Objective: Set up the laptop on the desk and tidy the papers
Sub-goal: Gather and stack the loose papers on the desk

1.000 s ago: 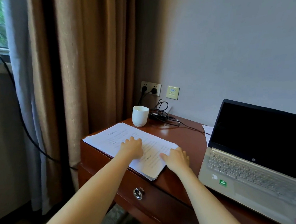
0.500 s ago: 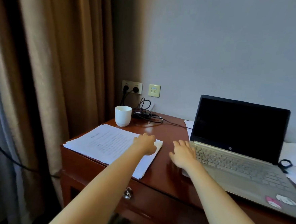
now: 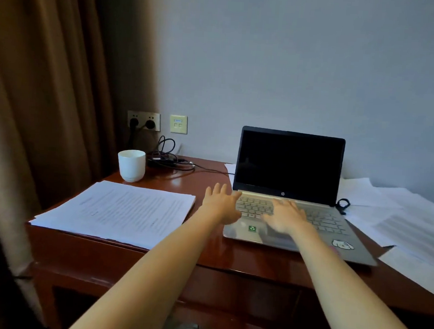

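Red-brown wood with a shiny surface makes the bench (image 3: 242, 258), which stands in a corner between a brown curtain (image 3: 48, 101) and a grey wall (image 3: 294, 67). On it the laptop (image 3: 287, 166) stands open, with its screen dark and upright, facing the person.

The left hand (image 3: 220, 205) is at the left edge of the keyboard, with fingers straight and spread, and it holds nothing. The right hand (image 3: 286, 218) is over the middle of the keyboard and the palm rest, also with fingers spread and holding nothing. Both hands are a little blurred, so I cannot tell if they touch the keys or only hover above them.

To the left of the laptop, near but apart from it, a stack of papers (image 3: 120, 209) lies flat with the printed text up. Its near edge lies along the front edge of the bench. Behind the stack a white cup (image 3: 131, 164) stands upright. Black cables (image 3: 169, 158) lie beside the cup and go up to the sockets (image 3: 144, 120) on the wall. On the right side of the laptop, loose papers (image 3: 412, 224) lie spread and overlapping, reaching to its right edge.
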`<state>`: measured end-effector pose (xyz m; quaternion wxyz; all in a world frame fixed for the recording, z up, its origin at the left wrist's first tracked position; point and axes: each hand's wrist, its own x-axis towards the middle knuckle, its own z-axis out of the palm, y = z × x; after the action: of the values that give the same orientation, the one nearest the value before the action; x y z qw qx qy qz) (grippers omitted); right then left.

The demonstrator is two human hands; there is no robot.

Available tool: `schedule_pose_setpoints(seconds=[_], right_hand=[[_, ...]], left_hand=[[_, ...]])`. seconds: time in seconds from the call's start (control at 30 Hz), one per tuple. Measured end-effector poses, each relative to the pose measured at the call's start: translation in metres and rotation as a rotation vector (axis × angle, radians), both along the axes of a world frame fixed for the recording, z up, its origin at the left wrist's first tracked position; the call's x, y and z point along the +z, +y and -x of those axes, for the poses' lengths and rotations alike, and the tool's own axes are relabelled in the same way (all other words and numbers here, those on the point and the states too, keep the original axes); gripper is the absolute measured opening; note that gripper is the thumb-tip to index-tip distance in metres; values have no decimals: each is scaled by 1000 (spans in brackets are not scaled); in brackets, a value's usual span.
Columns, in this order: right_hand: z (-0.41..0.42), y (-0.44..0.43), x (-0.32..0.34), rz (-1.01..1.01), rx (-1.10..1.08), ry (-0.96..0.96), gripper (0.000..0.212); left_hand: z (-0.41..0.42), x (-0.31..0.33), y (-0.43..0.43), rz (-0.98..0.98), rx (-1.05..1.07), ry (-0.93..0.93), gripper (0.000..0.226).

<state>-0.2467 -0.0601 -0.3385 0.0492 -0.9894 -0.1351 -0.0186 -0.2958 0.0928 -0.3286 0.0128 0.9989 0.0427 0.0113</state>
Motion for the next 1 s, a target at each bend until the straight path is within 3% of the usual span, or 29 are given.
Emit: schedule_pose_setpoints(seconds=[1.0], right_hand=[[10, -242, -11, 127, -450, 126, 54]], left_hand=[[-68, -13, -254, 70, -511, 90, 56]])
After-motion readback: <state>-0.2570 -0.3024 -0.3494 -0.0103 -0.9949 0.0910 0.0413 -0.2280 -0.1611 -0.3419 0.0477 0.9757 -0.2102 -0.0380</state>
